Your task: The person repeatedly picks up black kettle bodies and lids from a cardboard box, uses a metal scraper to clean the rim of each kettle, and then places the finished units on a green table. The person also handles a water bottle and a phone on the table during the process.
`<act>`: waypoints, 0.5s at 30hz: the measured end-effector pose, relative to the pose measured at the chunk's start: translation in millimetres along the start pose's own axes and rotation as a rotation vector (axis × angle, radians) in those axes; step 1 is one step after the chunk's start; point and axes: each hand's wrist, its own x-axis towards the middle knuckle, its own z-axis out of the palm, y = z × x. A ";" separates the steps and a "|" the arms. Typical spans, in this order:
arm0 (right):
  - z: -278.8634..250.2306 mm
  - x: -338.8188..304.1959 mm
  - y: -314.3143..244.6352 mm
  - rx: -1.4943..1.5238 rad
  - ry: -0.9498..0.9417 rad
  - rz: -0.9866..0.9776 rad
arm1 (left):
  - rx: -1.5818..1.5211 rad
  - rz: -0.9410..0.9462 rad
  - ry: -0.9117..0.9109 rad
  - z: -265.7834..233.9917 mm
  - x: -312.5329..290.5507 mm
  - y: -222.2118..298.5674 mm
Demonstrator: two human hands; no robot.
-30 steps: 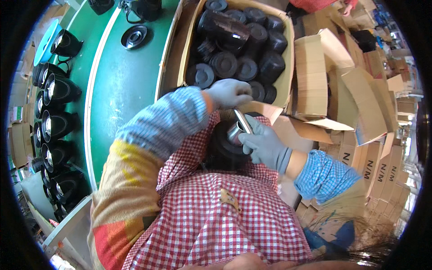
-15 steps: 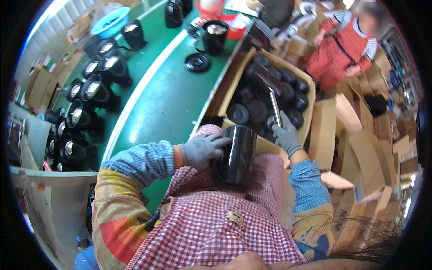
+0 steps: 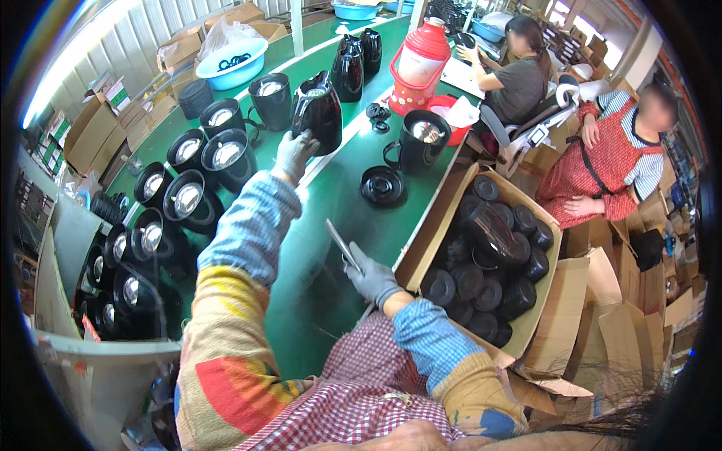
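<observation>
Gripping black jug [image 3: 317,116] low with half-curled left hand [image 3: 296,154], probably steadying it upright over green surface [image 3: 301,316]; holding metal bar [image 3: 342,244] in closed right hand [image 3: 374,279], apart from jug, likely avoiding knocks.

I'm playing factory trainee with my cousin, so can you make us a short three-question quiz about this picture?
1. What does the right hand hold?
A) a brush
B) a silver tool
C) a cloth

2. True or false: a round black lid lies on the green table.

3. Fill in the missing word: the left hand is at a shiny black ____ with a spout.

Key:
1. B
2. True
3. jug
</observation>
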 end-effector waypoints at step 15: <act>-64.8 -261.9 157.6 0.395 0.356 0.575 | 0.956 0.066 0.631 8.6 131.3 -78.8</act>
